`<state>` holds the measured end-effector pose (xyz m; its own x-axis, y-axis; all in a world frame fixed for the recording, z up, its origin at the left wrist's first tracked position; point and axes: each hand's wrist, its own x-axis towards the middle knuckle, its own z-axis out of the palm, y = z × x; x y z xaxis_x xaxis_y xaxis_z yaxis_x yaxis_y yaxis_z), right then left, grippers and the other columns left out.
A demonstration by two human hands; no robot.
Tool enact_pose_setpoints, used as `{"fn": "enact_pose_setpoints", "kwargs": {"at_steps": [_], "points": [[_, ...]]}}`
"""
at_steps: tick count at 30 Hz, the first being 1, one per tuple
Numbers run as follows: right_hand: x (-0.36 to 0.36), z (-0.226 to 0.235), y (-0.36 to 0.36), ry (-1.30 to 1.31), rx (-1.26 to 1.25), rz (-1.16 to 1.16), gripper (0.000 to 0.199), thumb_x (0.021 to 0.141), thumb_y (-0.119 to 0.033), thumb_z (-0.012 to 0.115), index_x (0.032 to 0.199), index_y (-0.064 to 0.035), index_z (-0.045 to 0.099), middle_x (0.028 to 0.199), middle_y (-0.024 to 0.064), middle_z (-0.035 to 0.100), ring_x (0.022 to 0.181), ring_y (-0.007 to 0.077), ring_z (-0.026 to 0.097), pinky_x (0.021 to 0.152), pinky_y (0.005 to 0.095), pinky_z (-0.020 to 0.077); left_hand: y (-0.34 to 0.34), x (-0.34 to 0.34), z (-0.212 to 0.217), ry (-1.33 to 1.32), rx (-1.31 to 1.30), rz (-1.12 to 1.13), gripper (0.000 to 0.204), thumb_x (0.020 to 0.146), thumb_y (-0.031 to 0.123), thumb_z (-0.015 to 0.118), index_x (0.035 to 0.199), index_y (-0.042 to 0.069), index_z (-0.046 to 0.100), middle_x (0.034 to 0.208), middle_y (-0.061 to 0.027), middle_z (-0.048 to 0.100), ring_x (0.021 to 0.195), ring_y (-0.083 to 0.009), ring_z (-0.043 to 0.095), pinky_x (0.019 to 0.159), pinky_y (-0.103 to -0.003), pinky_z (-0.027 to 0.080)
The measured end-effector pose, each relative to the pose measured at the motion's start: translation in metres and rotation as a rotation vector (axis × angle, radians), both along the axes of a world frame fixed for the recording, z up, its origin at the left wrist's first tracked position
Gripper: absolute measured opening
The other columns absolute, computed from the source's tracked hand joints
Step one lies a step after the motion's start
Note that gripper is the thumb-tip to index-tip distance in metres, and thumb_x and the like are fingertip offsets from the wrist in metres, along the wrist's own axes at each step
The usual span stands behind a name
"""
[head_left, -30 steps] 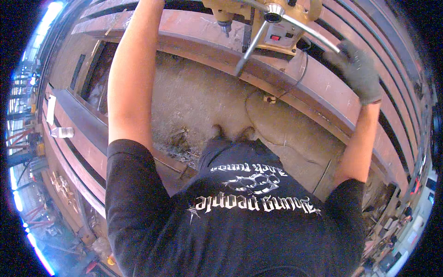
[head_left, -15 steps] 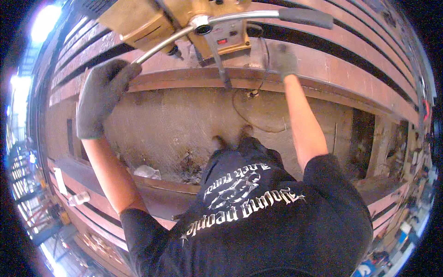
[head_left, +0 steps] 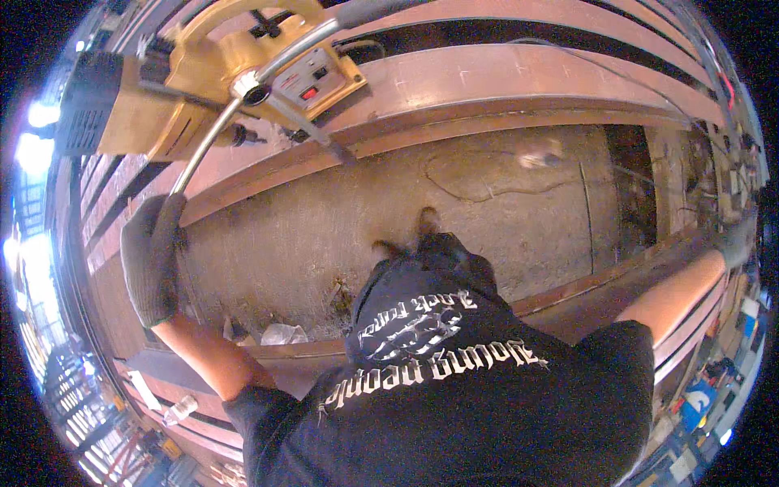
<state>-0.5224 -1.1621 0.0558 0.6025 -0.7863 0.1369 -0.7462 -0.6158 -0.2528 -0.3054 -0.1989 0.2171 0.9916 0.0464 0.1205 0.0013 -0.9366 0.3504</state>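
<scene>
A yellow magnetic drill [head_left: 191, 89] stands on the reddish-brown steel beams at the upper left. On its side is a three-spoke feed handle [head_left: 213, 146], with a small control panel [head_left: 312, 81] and red switch beside it. My left hand [head_left: 154, 260], in a grey glove, has its fingers wrapped round the end of the lower-left spoke. Far out to the right, at the rim of the picture, is my gloved right hand [head_left: 738, 235]. It is dark and blurred, so its fingers cannot be made out.
A cable [head_left: 479, 197] loops on the concrete floor [head_left: 324, 195] between the beams, near a blurred pale thing [head_left: 540, 154]. Another dark cable [head_left: 600, 69] crosses the far beams. Clear crumpled plastic [head_left: 284, 334] lies by the near beam, and a bottle [head_left: 180, 410] rests at lower left.
The drill appears further left in the picture, my left hand still on its spoke. My right hand has swung from beside the drill out to the far right and nearer to me.
</scene>
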Motion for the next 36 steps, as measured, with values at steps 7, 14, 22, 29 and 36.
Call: {"fn": "enact_pose_setpoints", "kwargs": {"at_steps": [7,14,22,29,36], "points": [[-0.144,0.022,-0.090,0.521,-0.271,-0.094,0.048,0.102,-0.041,0.054,0.135,-0.0076,0.063,0.131,0.0175,0.068,0.119,0.0330,0.063,0.100,0.0453,0.0497,-0.017,0.002,-0.007,0.025,-0.334,0.153,0.026,0.102,0.025,0.066,0.099,0.001,0.073,0.075,0.0026,0.056,0.065,-0.0083,0.048,0.059,-0.026,0.036],[-0.144,-0.113,-0.112,0.719,-0.116,-0.031,0.058,0.102,-0.046,0.052,0.145,-0.0090,0.057,0.141,0.0202,0.064,0.127,0.0376,0.061,0.109,0.0469,0.0469,0.040,0.021,-0.015,0.181,-0.140,0.132,0.026,0.102,0.028,0.068,0.097,0.003,0.072,0.076,0.0065,0.053,0.068,-0.0039,0.042,0.058,-0.024,0.030],[0.067,-0.382,0.091,0.182,0.175,-0.019,0.044,0.098,-0.034,0.066,0.132,-0.0051,0.067,0.124,0.0138,0.075,0.113,0.0312,0.071,0.096,0.0419,0.0542,0.023,0.017,-0.016,0.067,0.010,0.031,0.029,0.098,0.031,0.069,0.092,0.003,0.070,0.077,0.0034,0.055,0.071,-0.0067,0.046,0.060,-0.026,0.035],[0.315,-0.192,0.371,-0.555,-0.066,0.416,0.038,0.097,-0.040,0.062,0.118,-0.0111,0.075,0.127,0.0143,0.073,0.114,0.0337,0.069,0.100,0.0464,0.0531,-0.016,0.002,-0.004,0.105,-0.100,0.184,0.030,0.095,0.031,0.070,0.091,0.002,0.069,0.074,0.0019,0.055,0.069,-0.0101,0.047,0.061,-0.029,0.038],[0.391,-0.167,0.171,0.138,-0.264,0.417,0.045,0.101,-0.041,0.054,0.124,-0.0083,0.073,0.129,0.0198,0.070,0.120,0.0373,0.067,0.102,0.0505,0.0511,0.020,0.008,-0.020,0.122,-0.116,0.163,0.040,0.098,0.039,0.068,0.096,-0.001,0.076,0.077,-0.0038,0.063,0.072,-0.0123,0.054,0.065,-0.034,0.045]]}}
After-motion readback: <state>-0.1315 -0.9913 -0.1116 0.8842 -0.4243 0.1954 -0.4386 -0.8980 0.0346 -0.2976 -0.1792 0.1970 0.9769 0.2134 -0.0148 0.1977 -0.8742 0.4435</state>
